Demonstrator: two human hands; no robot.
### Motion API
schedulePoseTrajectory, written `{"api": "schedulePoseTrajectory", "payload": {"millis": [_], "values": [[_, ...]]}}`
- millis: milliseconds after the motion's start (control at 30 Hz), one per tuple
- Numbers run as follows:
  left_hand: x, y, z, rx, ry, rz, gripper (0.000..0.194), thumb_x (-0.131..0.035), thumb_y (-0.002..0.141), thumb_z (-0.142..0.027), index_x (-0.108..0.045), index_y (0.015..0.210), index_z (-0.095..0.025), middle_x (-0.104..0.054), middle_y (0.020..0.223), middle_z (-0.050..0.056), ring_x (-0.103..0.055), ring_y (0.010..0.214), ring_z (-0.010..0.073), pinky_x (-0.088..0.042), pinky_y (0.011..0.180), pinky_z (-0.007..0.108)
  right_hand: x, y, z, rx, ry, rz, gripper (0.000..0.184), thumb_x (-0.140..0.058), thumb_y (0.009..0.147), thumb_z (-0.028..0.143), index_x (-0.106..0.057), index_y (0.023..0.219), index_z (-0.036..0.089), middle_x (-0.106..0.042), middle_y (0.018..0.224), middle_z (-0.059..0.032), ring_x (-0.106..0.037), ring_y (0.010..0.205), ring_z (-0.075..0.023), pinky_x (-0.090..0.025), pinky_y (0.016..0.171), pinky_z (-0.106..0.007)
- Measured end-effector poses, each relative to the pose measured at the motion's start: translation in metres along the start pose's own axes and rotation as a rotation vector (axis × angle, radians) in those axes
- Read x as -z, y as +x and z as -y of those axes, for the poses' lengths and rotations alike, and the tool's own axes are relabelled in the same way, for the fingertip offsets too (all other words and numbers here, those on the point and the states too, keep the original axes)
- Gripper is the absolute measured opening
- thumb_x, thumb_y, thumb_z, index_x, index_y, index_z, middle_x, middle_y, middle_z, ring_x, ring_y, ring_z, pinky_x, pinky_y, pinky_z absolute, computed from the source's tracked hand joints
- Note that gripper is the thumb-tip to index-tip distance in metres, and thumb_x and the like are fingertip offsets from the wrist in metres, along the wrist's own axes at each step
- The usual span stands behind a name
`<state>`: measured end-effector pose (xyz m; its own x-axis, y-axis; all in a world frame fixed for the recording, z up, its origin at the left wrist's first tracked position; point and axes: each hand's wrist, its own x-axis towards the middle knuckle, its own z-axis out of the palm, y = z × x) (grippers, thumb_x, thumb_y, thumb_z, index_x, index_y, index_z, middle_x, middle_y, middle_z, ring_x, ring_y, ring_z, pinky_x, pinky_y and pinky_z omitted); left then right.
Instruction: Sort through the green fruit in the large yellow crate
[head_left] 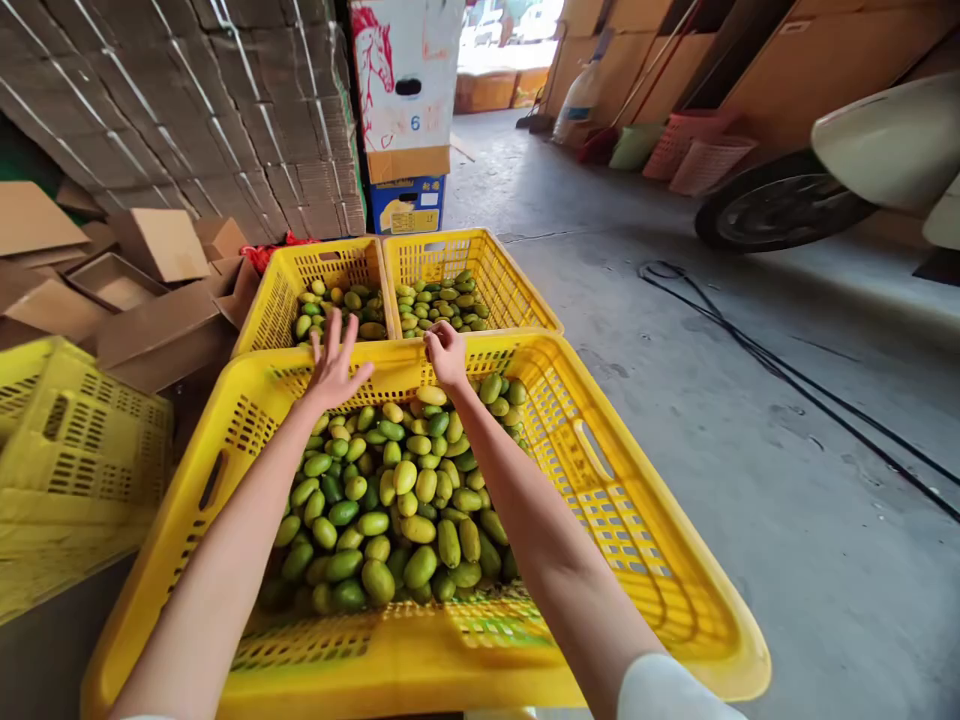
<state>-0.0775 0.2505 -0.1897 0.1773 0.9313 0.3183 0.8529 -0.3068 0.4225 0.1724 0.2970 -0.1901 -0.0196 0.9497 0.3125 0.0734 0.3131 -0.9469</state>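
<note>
A large yellow plastic crate point(660, 600) stands right in front of me, holding a heap of oval green and yellowish fruits point(405, 476). Both my arms reach across it to its far side. My left hand point(335, 370) is open, fingers spread, over the far rim and touching no fruit that I can see. Beside it, my right hand point(445, 355) is closed with curled fingers near the same rim; what it holds, if anything, is hidden. Just beyond are two more yellow crates, a left one point(262, 300) and a right one point(517, 285), each with similar fruits inside.
Another yellow crate point(82, 470) and open cardboard boxes point(161, 320) lie to the left. Bundled flat cardboard point(187, 110) and a white horse-printed box point(409, 80) rise behind. On the right, black cables point(757, 350) cross the concrete floor near a vehicle wheel point(780, 205).
</note>
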Motion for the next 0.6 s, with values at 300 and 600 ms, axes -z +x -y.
{"api": "schedulePoseTrajectory", "payload": {"millis": [300,600], "values": [[-0.039,-0.115,0.044,-0.04,-0.1,0.452,0.07,-0.071,0.091,-0.046,-0.065,0.155,-0.021,-0.048,0.174,0.018,-0.041,0.165,0.0349,-0.013,0.139,0.053,0.023,-0.086,-0.059,0.231,-1.216,0.472,0.042,-0.061,0.097,0.024,-0.065,0.136,0.009,-0.067,0.131,-0.0251,-0.059,0.118,-0.0366,-0.042,0.104,-0.046],[-0.135,-0.065,-0.033,0.565,-0.79,0.041,0.056,-0.096,0.062,-0.034,-0.053,0.097,-0.026,-0.072,0.122,0.023,-0.055,0.144,0.0504,-0.035,0.122,0.06,0.008,-0.082,-0.066,0.129,-1.269,0.415,0.039,-0.063,0.096,0.022,-0.064,0.133,0.009,-0.064,0.131,-0.0271,-0.054,0.117,-0.0384,-0.043,0.098,-0.047]]}}
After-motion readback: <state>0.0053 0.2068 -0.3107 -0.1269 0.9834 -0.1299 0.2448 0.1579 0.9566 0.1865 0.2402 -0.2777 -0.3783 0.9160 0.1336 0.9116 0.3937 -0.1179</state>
